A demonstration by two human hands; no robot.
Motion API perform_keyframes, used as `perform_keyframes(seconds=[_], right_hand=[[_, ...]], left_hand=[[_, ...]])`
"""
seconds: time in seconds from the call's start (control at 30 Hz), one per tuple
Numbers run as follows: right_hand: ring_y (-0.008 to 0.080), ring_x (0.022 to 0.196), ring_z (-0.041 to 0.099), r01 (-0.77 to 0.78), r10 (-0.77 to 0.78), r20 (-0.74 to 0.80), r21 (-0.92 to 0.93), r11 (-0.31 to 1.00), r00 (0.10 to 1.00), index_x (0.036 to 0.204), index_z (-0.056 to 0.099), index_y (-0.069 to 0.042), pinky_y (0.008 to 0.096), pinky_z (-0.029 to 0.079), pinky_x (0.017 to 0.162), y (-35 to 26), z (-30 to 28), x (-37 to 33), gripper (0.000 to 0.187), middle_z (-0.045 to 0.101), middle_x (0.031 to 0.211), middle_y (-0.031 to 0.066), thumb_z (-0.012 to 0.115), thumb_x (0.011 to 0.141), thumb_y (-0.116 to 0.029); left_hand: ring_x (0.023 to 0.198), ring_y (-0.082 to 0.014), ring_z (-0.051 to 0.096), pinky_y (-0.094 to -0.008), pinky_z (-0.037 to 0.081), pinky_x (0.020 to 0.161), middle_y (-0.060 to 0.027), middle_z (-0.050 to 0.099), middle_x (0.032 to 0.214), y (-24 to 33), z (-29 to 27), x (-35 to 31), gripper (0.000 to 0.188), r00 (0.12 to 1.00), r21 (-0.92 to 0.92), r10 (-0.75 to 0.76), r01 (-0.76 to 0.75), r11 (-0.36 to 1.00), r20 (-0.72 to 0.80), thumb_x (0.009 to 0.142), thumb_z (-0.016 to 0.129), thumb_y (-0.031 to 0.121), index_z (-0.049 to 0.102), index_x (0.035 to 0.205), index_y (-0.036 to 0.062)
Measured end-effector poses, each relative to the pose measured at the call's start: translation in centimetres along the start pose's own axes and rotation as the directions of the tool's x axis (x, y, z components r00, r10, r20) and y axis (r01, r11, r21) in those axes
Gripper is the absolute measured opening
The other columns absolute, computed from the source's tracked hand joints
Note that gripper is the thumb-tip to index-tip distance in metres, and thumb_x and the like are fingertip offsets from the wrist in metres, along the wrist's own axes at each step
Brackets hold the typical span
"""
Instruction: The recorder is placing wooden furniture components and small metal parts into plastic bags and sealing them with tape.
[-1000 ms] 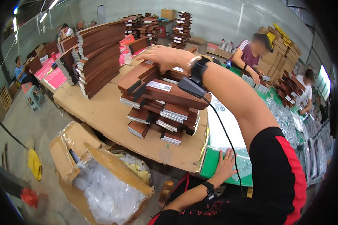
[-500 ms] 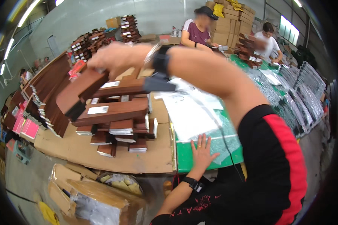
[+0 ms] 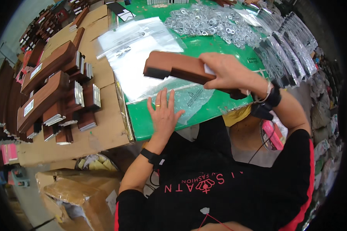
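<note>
My right hand point(image 3: 229, 71) grips a reddish-brown wood-look piece point(image 3: 177, 63) with a black end, fingers wrapped over its right part. The piece hovers over the green table top point(image 3: 142, 129), roughly level. My left hand point(image 3: 165, 115) lies flat with fingers spread, on a transparent plastic bag point(image 3: 191, 102) at the table's near side. Just beyond it are large transparent bags over white sheets point(image 3: 142, 48). To the left stands a crisscross stack of similar brown pieces point(image 3: 46, 98), some with white labels.
Many small plastic packets with metal rings point(image 3: 219, 25) cover the far green area. Rows of bagged hardware point(image 3: 293, 46) stand at the right edge. Brown cardboard point(image 3: 100, 131) covers the left table. A taped carton point(image 3: 81, 188) sits below on the floor.
My right hand has swung from above the left stack to the right over the green table, carrying the brown piece. My left hand stays flat on the bag. The view has tilted down.
</note>
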State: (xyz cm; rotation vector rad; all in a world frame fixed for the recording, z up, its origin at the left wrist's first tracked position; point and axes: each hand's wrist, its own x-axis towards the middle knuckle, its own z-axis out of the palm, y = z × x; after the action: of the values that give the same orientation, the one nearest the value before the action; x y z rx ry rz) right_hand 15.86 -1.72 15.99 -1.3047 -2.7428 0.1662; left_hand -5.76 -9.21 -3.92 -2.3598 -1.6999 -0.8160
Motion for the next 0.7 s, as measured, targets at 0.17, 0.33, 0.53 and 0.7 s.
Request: perform_keyframes(seconds=[0.17, 0.33, 0.53, 0.7], right_hand=[[0.0356, 0.096, 0.061, 0.168, -0.162, -0.126, 0.038, 0.985, 0.979, 0.101, 0.054, -0.003, 0.046, 0.052, 0.08, 0.1, 6.2, 1.6, 0.047, 0.06, 0.096, 0.0152, 0.079, 0.063, -0.017], [0.0305, 0.095, 0.062, 0.222, -0.222, -0.121, -0.008, 0.975, 0.968, 0.1, 0.056, -0.005, 0.0434, 0.051, 0.075, -0.2, 10.3, 2.9, 0.048, 0.061, 0.095, 0.0119, 0.082, 0.062, -0.017], [0.0276, 0.1, 0.061, 0.207, -0.205, -0.107, 0.008, 0.978, 0.973, 0.107, 0.059, -0.006, 0.0408, 0.048, 0.081, 1.4, 14.7, 2.5, 0.056, 0.061, 0.099, 0.01, 0.088, 0.061, -0.021], [0.03, 0.105, 0.058, 0.181, -0.166, -0.096, 0.191, 0.965, 0.981, 0.12, 0.058, -0.003, 0.0416, 0.047, 0.087, 2.9, 14.4, 1.9, 0.067, 0.058, 0.107, 0.0112, 0.087, 0.062, -0.022]], left_hand=[[0.108, -0.0289, 0.056, -0.0442, 0.04, 0.098, -0.0084, 0.062, 0.117, 1.2, -2.7, -2.0, 0.057, 0.992, -0.242, 0.11, -0.092, 0.966, 0.058, 0.08, 0.075, 0.042, 0.063, 0.124, 0.0071], [0.103, -0.027, 0.058, -0.0409, 0.044, 0.09, -0.0074, 0.063, 0.112, 2.7, -3.5, -3.4, 0.045, 0.991, -0.304, 0.095, -0.062, 0.951, 0.095, 0.08, 0.077, 0.03, 0.065, 0.117, 0.0065], [0.101, -0.0242, 0.058, -0.0377, 0.046, 0.086, -0.0043, 0.063, 0.109, 2.3, -2.5, -3.4, 0.036, 0.988, -0.26, 0.09, -0.055, 0.964, 0.124, 0.077, 0.075, 0.014, 0.066, 0.112, 0.0076], [0.094, -0.0223, 0.059, -0.0364, 0.047, 0.08, 0.0002, 0.065, 0.1, 2.1, -2.3, -3.1, 0.026, 0.995, -0.265, 0.063, -0.04, 0.963, 0.082, 0.074, 0.073, 0.004, 0.069, 0.099, 0.0105]])
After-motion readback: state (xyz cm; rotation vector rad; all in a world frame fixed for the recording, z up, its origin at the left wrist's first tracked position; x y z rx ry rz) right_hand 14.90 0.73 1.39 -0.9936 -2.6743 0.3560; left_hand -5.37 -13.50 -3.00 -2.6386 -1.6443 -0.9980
